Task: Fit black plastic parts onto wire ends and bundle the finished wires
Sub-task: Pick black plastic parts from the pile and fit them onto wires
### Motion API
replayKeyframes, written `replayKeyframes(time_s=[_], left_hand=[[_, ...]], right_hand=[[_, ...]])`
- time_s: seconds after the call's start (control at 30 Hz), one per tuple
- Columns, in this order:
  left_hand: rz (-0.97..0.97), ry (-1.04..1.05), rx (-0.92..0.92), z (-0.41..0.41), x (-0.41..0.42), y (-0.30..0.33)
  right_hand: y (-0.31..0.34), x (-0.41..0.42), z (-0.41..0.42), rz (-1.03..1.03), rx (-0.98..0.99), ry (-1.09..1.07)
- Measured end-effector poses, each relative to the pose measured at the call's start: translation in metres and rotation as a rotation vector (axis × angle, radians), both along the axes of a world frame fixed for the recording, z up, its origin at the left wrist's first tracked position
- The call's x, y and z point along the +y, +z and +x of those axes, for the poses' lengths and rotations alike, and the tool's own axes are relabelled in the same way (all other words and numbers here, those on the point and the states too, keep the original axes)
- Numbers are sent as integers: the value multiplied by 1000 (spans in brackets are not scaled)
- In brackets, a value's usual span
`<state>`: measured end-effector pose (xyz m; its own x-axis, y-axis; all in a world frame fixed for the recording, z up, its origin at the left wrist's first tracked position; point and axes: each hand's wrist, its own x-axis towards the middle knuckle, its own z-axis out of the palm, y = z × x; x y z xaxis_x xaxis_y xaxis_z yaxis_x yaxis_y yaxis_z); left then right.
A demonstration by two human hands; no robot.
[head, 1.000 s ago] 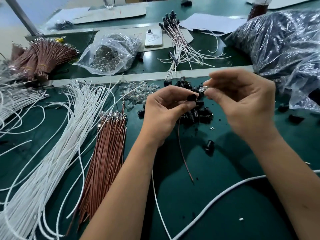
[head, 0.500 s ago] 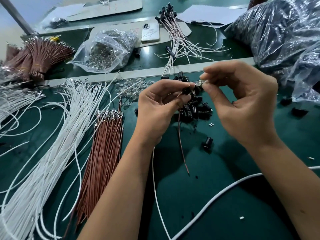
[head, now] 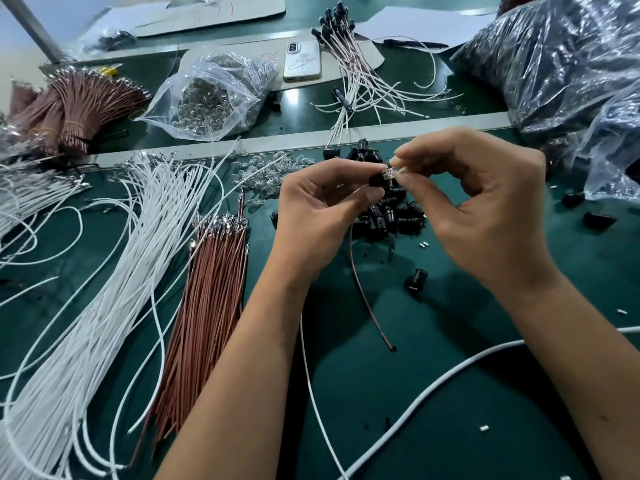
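**Seating clear bulb in black part**

Left hand pinches black part steady, brown wire hanging below; right hand pinches clear bulb at its mouth, probably pressing in. Spare black parts lie just behind for quick reach. Far left clear bag holds bulbs; right bag holds dark parts.

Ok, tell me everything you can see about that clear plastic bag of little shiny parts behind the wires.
The clear plastic bag lies slumped on the green table, beyond the pale dividing strip, crinkled and glossy. It is full of small transparent, glassy pieces. Its mouth seems to point away, towards a white phone. Neither hand touches it.
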<state>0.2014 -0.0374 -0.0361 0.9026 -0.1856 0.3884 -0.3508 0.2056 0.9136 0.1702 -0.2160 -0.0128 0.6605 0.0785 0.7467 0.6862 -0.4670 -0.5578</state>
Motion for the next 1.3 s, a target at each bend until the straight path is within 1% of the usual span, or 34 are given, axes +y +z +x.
replayKeyframes(time_s=[0.2, 0.37, 0.57, 0.8, 0.93, 1.07, 1.3], left_hand=[[81, -9, -38, 0, 1, 2], [71, -38, 6, 0, 4, 1], [97, -43, 40, 1, 7, -1], [87, -12, 64, 2, 6, -3], [88, 8, 58, 2, 6, -3], [121, 41, 44, 2, 8, -2], [192, 41, 50, 2, 9, -4]], right_hand=[[1, -3, 1, -77, 34, -3], [3, -5, 1, -123, 44, 9], [-2, -7, 6, -40, 143, 88], [-12, -1, 9, 209, 261, 100], [-13, -1, 10, 293, 374, 81], [-13, -5, 11, 209, 451, 48], [-13, -5, 8, 12, 318, -17]])
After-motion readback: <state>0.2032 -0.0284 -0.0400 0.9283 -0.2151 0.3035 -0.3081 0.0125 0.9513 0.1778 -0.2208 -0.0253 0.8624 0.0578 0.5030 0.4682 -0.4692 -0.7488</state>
